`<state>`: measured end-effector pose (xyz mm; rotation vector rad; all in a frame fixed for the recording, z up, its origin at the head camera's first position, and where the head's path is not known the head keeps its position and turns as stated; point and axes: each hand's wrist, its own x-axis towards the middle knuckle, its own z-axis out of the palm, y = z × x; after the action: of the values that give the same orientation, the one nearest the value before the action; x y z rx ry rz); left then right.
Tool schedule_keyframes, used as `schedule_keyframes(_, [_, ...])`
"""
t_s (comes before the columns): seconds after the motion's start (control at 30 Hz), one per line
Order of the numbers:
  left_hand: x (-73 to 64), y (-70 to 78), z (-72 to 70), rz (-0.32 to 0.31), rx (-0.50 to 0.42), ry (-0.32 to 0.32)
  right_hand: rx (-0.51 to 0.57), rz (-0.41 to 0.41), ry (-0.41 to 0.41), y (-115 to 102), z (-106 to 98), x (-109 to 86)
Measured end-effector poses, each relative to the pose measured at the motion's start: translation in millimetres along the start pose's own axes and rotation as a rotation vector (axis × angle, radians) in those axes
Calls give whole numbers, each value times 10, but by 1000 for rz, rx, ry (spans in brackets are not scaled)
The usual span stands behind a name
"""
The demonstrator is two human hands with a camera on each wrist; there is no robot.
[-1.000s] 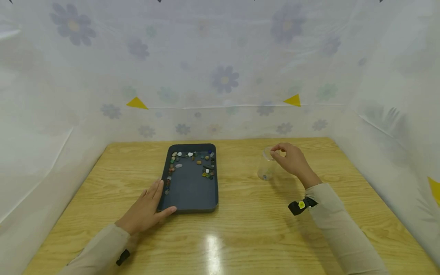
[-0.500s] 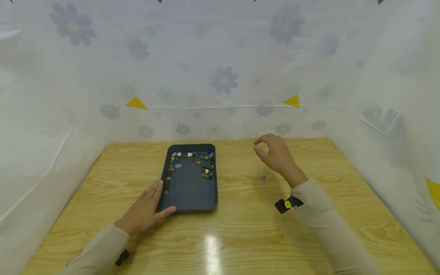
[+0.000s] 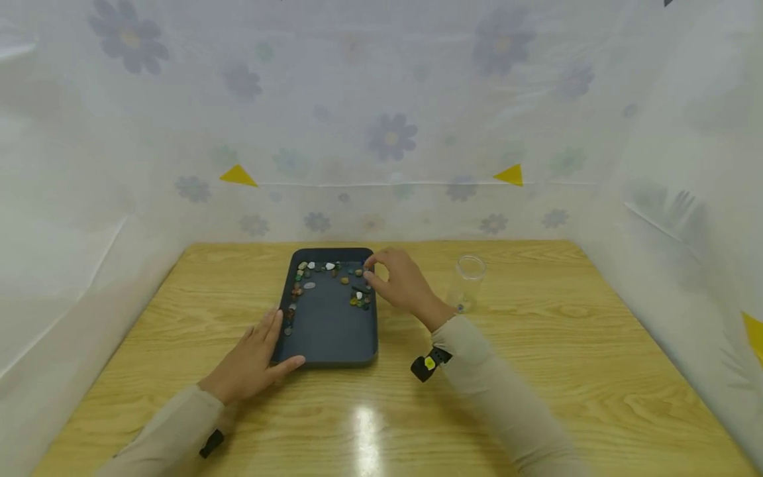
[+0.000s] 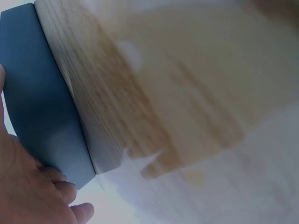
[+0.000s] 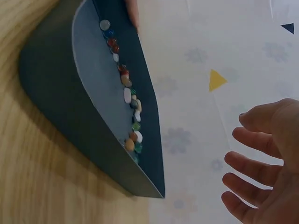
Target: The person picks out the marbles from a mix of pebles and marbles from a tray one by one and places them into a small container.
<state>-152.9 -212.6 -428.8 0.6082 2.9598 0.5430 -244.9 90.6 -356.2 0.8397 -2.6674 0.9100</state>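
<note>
A dark grey tray (image 3: 328, 334) lies on the wooden table, with several small coloured stones (image 5: 126, 95) along its left, far and right sides. My left hand (image 3: 247, 371) rests against its left wall, fingers extended and thumb over the near rim. In the left wrist view, fingers (image 4: 51, 179) lie along the outside wall. At the far right corner is my right hand (image 3: 402, 281), thumb and forefinger parted just over the stones. The right wrist view shows its fingers (image 5: 252, 168) spread apart with nothing between them.
To the right of the tray stands a clear, tall jar (image 3: 471, 281) with a small bluish stone (image 3: 461, 307) at its bottom. A flower-patterned white curtain (image 3: 381, 99) encloses the table (image 3: 536, 371) at the back and sides.
My right hand has left the jar's mouth and moved left to the tray's far right corner. The left hand and the tray have stayed in place.
</note>
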Motion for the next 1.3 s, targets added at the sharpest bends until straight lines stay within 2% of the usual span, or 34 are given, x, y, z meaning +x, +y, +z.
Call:
schedule_keyframes(0.2, [-9, -5, 15, 4, -1, 4, 14, -16, -56, -150, 343, 39])
schedule_keyframes(0.5, [1, -2, 21, -6, 1, 5, -26, -7, -113, -330, 703, 53])
schedule_keyframes(0.7, [9, -16, 10, 2, 10, 9, 2, -18, -167, -422, 894, 77])
schedule_keyframes(0.9, [5, -30, -2, 5, -2, 0, 10, 19, -214, -514, 1060, 85])
schedule_keyframes(1.17, [-9, -39, 2, 14, 1, 0, 64, 33, -220, -566, 1243, 92])
schedule_keyframes(1.3, [-13, -37, -4, 14, -2, -1, 49, 50, -225, -572, 1329, 89])
